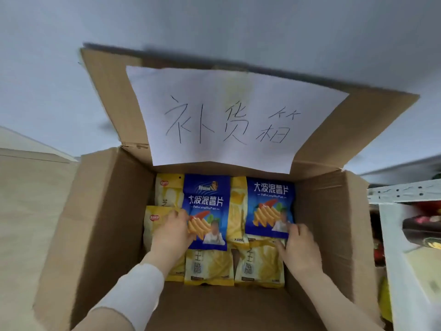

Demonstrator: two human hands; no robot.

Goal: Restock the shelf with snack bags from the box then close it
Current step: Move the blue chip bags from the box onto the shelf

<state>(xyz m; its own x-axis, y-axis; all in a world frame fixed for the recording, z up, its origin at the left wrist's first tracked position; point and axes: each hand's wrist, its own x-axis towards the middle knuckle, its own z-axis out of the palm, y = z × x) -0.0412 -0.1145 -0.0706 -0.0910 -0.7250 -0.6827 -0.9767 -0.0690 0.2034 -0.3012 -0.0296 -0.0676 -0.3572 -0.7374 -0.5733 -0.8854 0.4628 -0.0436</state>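
An open cardboard box (100,211) fills the view, its far flap up with a white handwritten paper sheet (229,115) taped on. Inside lie two blue chip bags on top of several yellow snack bags (208,266). My left hand (170,231) grips the left edge of the left blue bag (206,206). My right hand (299,244) pinches the lower right corner of the right blue bag (269,206). Both bags still rest in the box.
A white metal shelf (391,235) stands at the right edge, with dark and red packets (422,228) on it, blurred. Pale wooden floor (31,199) lies to the left of the box. The near box flap (214,306) folds toward me.
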